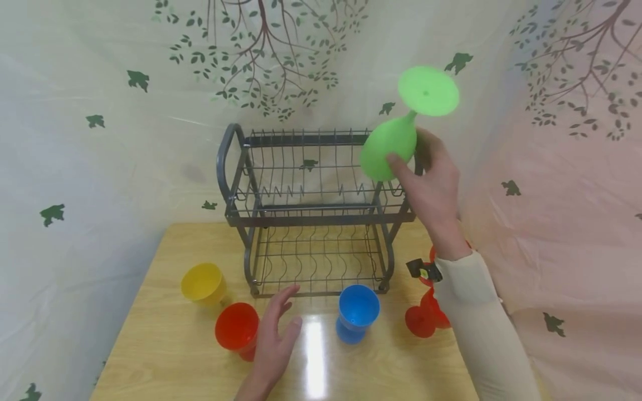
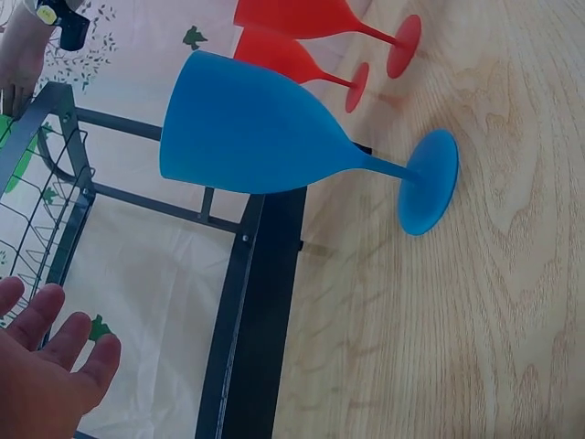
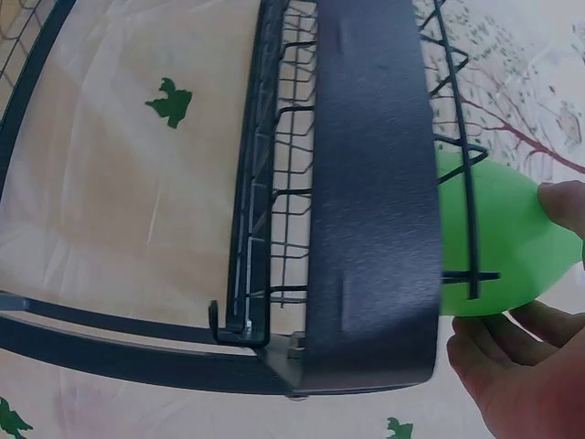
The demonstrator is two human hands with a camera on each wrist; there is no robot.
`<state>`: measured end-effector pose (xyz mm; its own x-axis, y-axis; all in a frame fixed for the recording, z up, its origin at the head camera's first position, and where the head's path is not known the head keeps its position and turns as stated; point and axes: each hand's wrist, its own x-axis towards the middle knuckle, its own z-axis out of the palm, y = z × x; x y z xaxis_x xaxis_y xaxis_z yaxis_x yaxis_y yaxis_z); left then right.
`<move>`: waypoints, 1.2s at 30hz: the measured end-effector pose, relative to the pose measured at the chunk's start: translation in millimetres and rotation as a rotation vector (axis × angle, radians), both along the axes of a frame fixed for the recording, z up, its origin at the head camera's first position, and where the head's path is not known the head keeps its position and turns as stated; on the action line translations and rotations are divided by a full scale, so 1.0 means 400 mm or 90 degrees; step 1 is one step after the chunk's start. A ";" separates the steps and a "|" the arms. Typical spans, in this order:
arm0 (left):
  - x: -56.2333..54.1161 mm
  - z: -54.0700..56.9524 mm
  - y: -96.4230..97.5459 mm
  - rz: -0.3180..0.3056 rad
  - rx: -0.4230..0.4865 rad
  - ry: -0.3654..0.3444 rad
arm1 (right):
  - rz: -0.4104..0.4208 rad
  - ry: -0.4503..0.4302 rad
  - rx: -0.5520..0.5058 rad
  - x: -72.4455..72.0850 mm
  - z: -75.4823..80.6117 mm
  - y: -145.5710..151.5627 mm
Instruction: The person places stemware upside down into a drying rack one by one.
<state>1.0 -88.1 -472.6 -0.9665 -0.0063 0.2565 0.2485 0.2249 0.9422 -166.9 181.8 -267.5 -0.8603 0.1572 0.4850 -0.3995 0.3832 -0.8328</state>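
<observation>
A person's right hand [image 1: 435,178] holds a green goblet [image 1: 388,150] upside down at the right end of a dark wire rack [image 1: 321,219]. The bowl sits between the thumb, laid across its near side, and the fingers, bent round its right side; the gap between them is only as wide as the bowl. The stem and round foot rise above the fingertips, tilting to the right. The mouth of the goblet points down and away from the grip, over the rack's upper tier. In the right wrist view the rack's end frame hides the rim, so whether it touches the wires cannot be told.

The left hand [image 1: 273,340] hovers over the wooden table [image 1: 150,345] before the lower tier, its fingers loosely extended, the thumb apart, with nothing in its grasp. Just left of those fingers stands a red goblet [image 1: 237,327]; farther out on the same side, beyond the red one, is a yellow goblet [image 1: 203,283]. To the right of the left thumb, a short way off, a blue goblet [image 1: 359,305] stands upright. Two more red goblets [image 1: 420,322] stand well below the right hand's fingers, partly hidden by a pale sleeve [image 1: 486,328]. Behind both hands hangs a sheet [image 1: 125,167] printed with branches and leaves.
</observation>
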 end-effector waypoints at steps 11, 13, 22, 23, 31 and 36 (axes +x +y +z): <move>0.000 -0.004 -0.002 -0.004 -0.001 -0.020 | -0.010 -0.074 0.101 -0.020 0.009 -0.002; 0.000 -0.004 -0.002 -0.005 -0.002 -0.024 | -0.005 -0.090 0.113 -0.020 0.013 -0.004; 0.001 -0.004 -0.005 -0.005 -0.012 -0.034 | 0.026 -0.097 0.165 -0.030 0.005 -0.008; 0.002 -0.004 -0.005 -0.005 -0.012 -0.032 | 0.029 -0.096 0.170 -0.032 0.003 -0.008; 0.004 -0.008 -0.007 0.001 -0.009 -0.038 | 0.034 -0.107 0.238 -0.048 -0.007 -0.007; 0.007 -0.010 -0.009 0.002 -0.006 -0.042 | 0.023 -0.124 0.279 -0.051 -0.008 -0.012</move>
